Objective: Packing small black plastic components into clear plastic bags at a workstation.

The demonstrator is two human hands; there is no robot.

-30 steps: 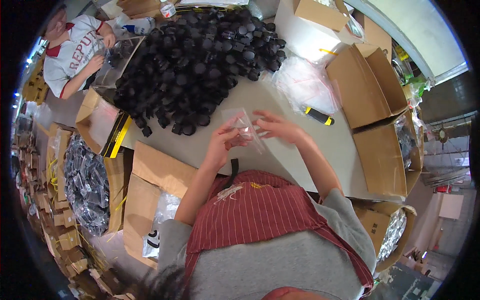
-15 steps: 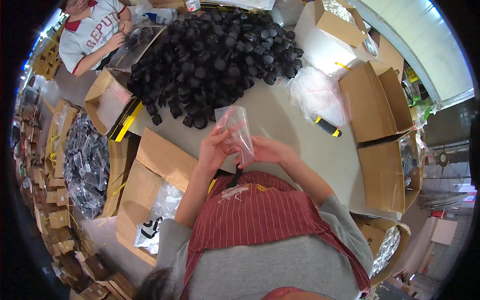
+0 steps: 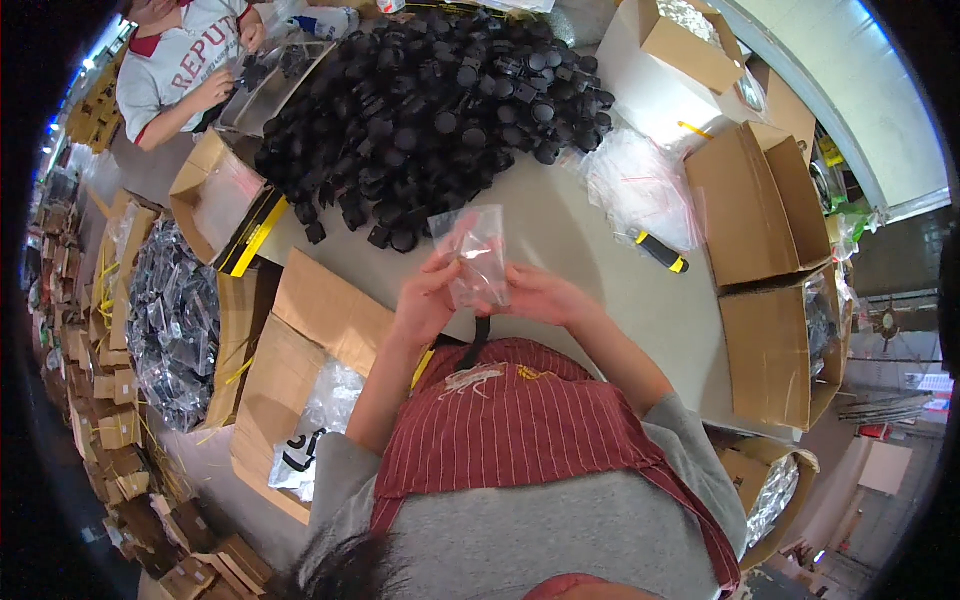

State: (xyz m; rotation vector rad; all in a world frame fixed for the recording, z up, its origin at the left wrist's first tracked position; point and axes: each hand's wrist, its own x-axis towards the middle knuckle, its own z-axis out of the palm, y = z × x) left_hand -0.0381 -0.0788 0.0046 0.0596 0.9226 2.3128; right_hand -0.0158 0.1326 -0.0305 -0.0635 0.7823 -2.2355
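Head view: the person holds a small clear plastic bag (image 3: 474,255) up in front of the chest, above the near edge of the tabletop (image 3: 590,270). The left hand (image 3: 428,298) pinches the bag's lower left side, its fingers (image 3: 440,268) closed on the film, while the right hand (image 3: 528,296) grips the lower right side, thumb and fingers closed on it too. Held from both sides like this, the bag stands upright with its upper end free, probably so the mouth can be spread or checked (whether anything is inside cannot be told through the shiny film).

Beyond the bag, a big heap of black round parts (image 3: 430,110) covers the far half of the tabletop, within easy reach of the hands. A loose pile of clear bags (image 3: 640,190) lies toward the right edge, with a black-and-yellow utility knife (image 3: 660,250) just beside it, nearer the person. Open cardboard boxes (image 3: 750,210) stand along the right edge, likely as bins for stock or finished pieces, and another open box (image 3: 215,200) sits off the left corner. At the far left corner, another person in a white shirt (image 3: 175,65) works over a tray.
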